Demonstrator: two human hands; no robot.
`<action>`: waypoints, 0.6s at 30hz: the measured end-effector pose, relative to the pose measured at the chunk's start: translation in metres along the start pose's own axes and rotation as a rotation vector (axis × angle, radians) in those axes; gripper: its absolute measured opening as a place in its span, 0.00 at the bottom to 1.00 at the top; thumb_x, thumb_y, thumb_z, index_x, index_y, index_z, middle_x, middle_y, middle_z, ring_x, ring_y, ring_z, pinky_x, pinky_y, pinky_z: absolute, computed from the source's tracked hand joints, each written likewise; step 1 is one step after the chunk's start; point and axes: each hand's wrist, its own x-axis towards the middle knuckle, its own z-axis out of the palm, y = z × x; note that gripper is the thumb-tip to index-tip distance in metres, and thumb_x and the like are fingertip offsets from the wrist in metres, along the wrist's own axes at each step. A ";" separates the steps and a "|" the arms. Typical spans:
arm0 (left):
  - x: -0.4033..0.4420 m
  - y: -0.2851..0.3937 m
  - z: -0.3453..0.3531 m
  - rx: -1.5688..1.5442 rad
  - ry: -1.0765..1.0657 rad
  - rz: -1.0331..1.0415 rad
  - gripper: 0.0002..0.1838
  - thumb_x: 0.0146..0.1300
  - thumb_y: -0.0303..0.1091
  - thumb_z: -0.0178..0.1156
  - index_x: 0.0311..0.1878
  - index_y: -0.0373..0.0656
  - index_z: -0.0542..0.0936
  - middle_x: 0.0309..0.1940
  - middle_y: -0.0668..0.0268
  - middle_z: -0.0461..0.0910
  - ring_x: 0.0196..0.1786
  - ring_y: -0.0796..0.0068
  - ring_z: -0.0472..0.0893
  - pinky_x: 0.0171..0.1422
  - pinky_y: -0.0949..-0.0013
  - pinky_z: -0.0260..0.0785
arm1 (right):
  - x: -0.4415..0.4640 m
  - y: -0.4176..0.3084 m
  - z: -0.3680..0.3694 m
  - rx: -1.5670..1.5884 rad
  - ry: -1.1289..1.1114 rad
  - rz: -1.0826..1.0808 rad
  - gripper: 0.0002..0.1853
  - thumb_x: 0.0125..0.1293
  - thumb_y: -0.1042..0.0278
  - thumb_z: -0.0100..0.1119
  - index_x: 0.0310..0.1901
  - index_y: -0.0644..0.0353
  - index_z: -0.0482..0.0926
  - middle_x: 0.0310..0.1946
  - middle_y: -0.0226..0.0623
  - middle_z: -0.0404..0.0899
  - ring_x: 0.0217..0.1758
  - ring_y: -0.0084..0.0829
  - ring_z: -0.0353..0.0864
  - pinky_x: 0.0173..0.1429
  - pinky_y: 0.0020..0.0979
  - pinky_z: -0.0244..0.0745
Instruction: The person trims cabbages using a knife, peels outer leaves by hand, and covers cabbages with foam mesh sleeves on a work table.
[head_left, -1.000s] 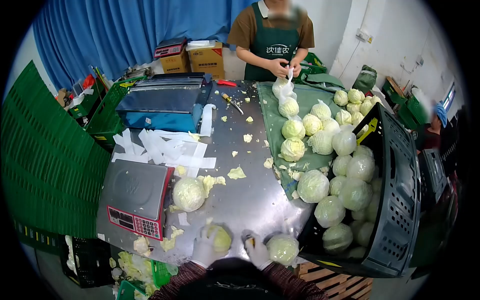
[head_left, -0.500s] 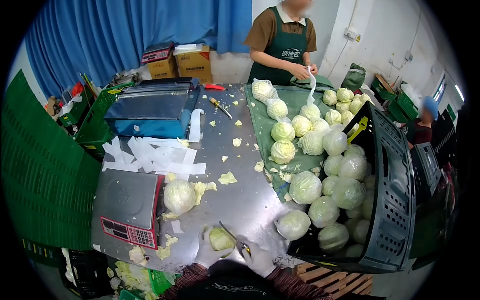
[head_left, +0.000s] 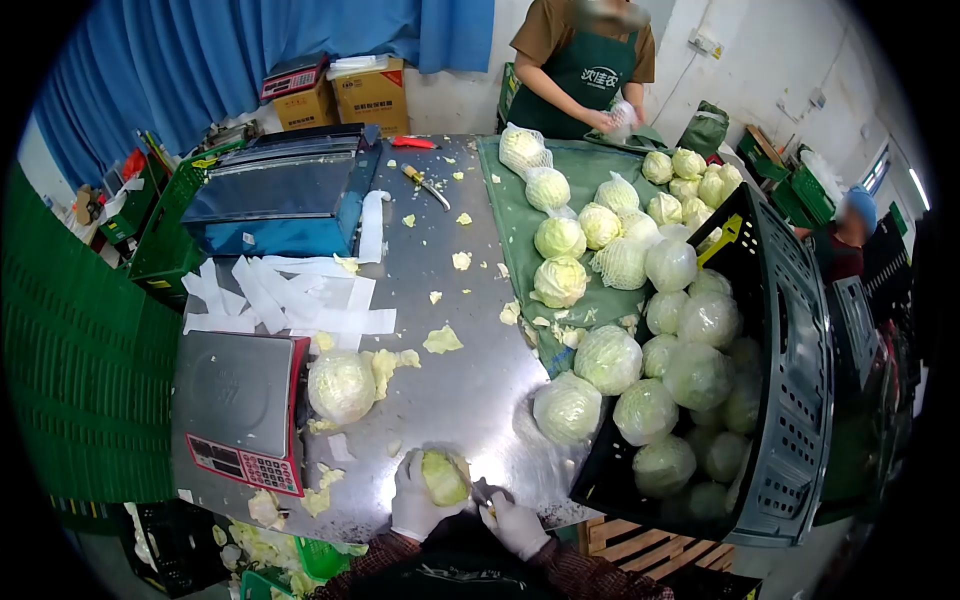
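Head view: the left hand (head_left: 416, 500), in a white glove, has its fingers curled around the side of a partly trimmed cabbage (head_left: 444, 478), holding it at the near edge of the metal tabletop (head_left: 470, 380). The right hand (head_left: 517, 527), gloved too, is just to the right of that cabbage, its fingers closed on the handle of a knife (head_left: 491, 508); the blade is foreshortened, and whether it touches the cabbage I cannot tell.

Left of the trimmed cabbage, and farther from the person, a wrapped cabbage (head_left: 340, 387) sits among torn leaves (head_left: 383, 371), beside a red-edged scale (head_left: 240, 390). Beyond these lie overlapping white strips (head_left: 290, 298), then a blue box-shaped machine (head_left: 275, 200).

Straight out from the trimmed cabbage, loose leaf scraps (head_left: 442, 340) dot the metal, with a curved-blade knife (head_left: 427, 187) and a red object (head_left: 414, 143) near the far end.

To its right, a film-wrapped cabbage (head_left: 568, 408) rests near the rim of a dark crate (head_left: 795, 400), which is tilted and filled with more wrapped cabbages (head_left: 697, 376). Beyond them, a green cloth (head_left: 508, 250) carries bare and netted cabbages (head_left: 547, 188). At its far side, a co-worker in a green apron (head_left: 590, 75) holds whitish material in both hands (head_left: 622, 118).
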 end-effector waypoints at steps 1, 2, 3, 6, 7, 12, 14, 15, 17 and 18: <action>-0.001 -0.001 0.001 0.018 0.007 0.005 0.58 0.32 0.48 0.80 0.65 0.35 0.59 0.60 0.45 0.63 0.62 0.47 0.67 0.66 0.57 0.64 | 0.016 0.014 0.012 0.005 0.086 -0.005 0.17 0.68 0.54 0.53 0.48 0.58 0.70 0.29 0.53 0.79 0.32 0.54 0.81 0.37 0.48 0.76; -0.003 0.000 0.000 0.018 0.003 0.015 0.58 0.32 0.48 0.80 0.65 0.35 0.59 0.60 0.45 0.63 0.62 0.47 0.67 0.66 0.57 0.64 | 0.036 0.028 0.022 0.010 0.180 -0.014 0.16 0.68 0.55 0.53 0.48 0.58 0.70 0.27 0.52 0.79 0.33 0.54 0.81 0.37 0.48 0.75; -0.004 0.000 -0.001 0.015 -0.017 0.044 0.58 0.33 0.45 0.81 0.66 0.36 0.57 0.60 0.47 0.64 0.63 0.49 0.67 0.66 0.57 0.64 | 0.059 0.040 0.024 0.003 0.121 -0.033 0.15 0.68 0.56 0.53 0.48 0.58 0.72 0.29 0.51 0.80 0.34 0.53 0.80 0.38 0.47 0.74; -0.002 -0.030 0.008 -0.326 -0.042 0.078 0.58 0.34 0.40 0.81 0.67 0.38 0.55 0.61 0.50 0.63 0.64 0.55 0.68 0.67 0.58 0.65 | 0.081 0.026 0.015 0.132 0.445 -0.145 0.16 0.67 0.57 0.55 0.49 0.59 0.72 0.25 0.44 0.80 0.26 0.45 0.81 0.31 0.44 0.76; -0.001 -0.041 0.010 -0.672 -0.062 0.059 0.58 0.35 0.37 0.81 0.67 0.38 0.55 0.61 0.52 0.63 0.64 0.57 0.67 0.67 0.58 0.65 | 0.081 0.022 0.017 0.136 0.452 -0.157 0.16 0.67 0.57 0.55 0.49 0.59 0.72 0.25 0.44 0.80 0.26 0.45 0.81 0.31 0.44 0.76; 0.005 -0.034 0.007 -0.809 -0.100 -0.003 0.60 0.34 0.37 0.82 0.69 0.36 0.52 0.63 0.51 0.62 0.66 0.59 0.67 0.70 0.57 0.62 | 0.075 0.006 0.037 0.926 0.102 0.016 0.21 0.66 0.56 0.61 0.53 0.58 0.69 0.36 0.34 0.79 0.32 0.21 0.78 0.32 0.23 0.74; 0.011 -0.019 -0.005 -0.124 -0.004 0.177 0.60 0.34 0.43 0.81 0.68 0.35 0.53 0.63 0.47 0.62 0.67 0.54 0.64 0.71 0.55 0.59 | 0.065 -0.002 0.028 0.574 0.391 -0.170 0.24 0.63 0.56 0.65 0.53 0.61 0.67 0.39 0.36 0.77 0.38 0.25 0.77 0.41 0.30 0.76; 0.014 -0.015 -0.005 -0.126 0.000 0.176 0.60 0.34 0.43 0.81 0.68 0.35 0.53 0.63 0.47 0.62 0.67 0.54 0.64 0.71 0.55 0.59 | 0.062 -0.003 0.022 0.571 0.388 -0.173 0.24 0.63 0.56 0.65 0.53 0.61 0.67 0.39 0.36 0.77 0.38 0.25 0.77 0.41 0.30 0.76; 0.014 -0.011 -0.005 -0.157 -0.042 0.135 0.60 0.33 0.46 0.80 0.68 0.35 0.54 0.62 0.44 0.62 0.67 0.50 0.63 0.71 0.55 0.58 | 0.055 -0.003 0.018 0.514 0.255 -0.110 0.23 0.63 0.57 0.64 0.52 0.60 0.68 0.38 0.41 0.77 0.40 0.33 0.79 0.46 0.34 0.74; 0.014 -0.013 -0.006 -0.155 -0.040 0.125 0.60 0.33 0.46 0.80 0.68 0.35 0.54 0.62 0.44 0.62 0.67 0.50 0.63 0.71 0.55 0.58 | 0.048 -0.005 0.012 0.515 0.244 -0.110 0.23 0.63 0.57 0.64 0.52 0.60 0.68 0.38 0.41 0.77 0.40 0.33 0.79 0.46 0.34 0.74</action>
